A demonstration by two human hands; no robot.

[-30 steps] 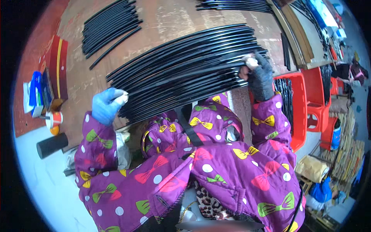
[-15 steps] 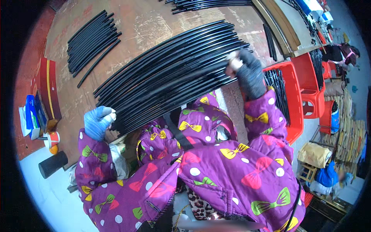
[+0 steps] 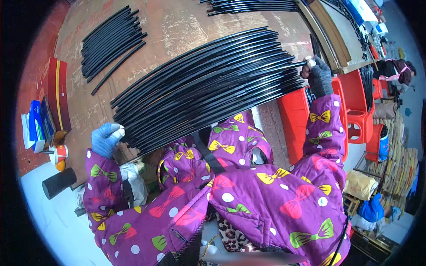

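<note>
While the right hand [image 3: 318,76], at two o'clock, has its fingertips closed on the right end of one rod [image 3: 295,65], the pile [image 3: 199,86] lies at twelve o'clock on the counter [image 3: 175,31]. Left hand [image 3: 106,136], at nine: fingers curled, tips together at the pile's left ends; cannot tell whether it grips a rod or merely touches.

Risks, as judged:
1. Right pinch sits at the very tip. Rods look smooth and shiny; a slack pinch could let this one slip.
2. Rods lie close, partly crossing. Pulling one could drag neighbours and fan the pile out of line.
3. Pile's six o'clock side is by the counter's near edge; overhang unclear. A nudge that way could roll rods into the lap.
4. Crate [image 3: 293,128] at three, under the right sleeve [image 3: 327,119]. Cuff could snag its rim and jerk the grip.
5. Bundle [image 3: 111,44] between ten and eleven, loose rod [image 3: 117,68] just beside it: a wide left sweep could mix them.
</note>
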